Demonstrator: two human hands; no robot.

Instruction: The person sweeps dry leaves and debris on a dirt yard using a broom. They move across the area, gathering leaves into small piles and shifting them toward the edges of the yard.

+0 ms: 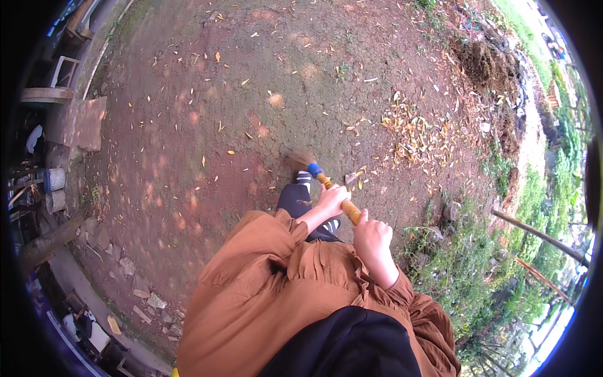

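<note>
Both my hands grip the yellow-orange handle of a broom [351,210] held slantwise in front of my body. My left hand [332,199] wraps the handle nearer the head, just past a blue binding [314,169]. Closer to my right side, my right hand [375,237] closes around the upper end, its thumb along the handle. The brown bristles [300,160] are blurred and sit low by my foot; whether they touch the soil cannot be told. Under the broom lies cracked bare earth [235,118] with scattered dry leaves. A heap of yellow-brown leaves [417,136] lies ahead to the right.
My striped sandals [304,178] stand on the soil below the broom. Weeds [452,264] and a leaning pole [539,238] border the right side, with a dark debris mound [487,70] farther ahead. Stones [155,300], a log [49,240] and a concrete ledge [89,123] line the left.
</note>
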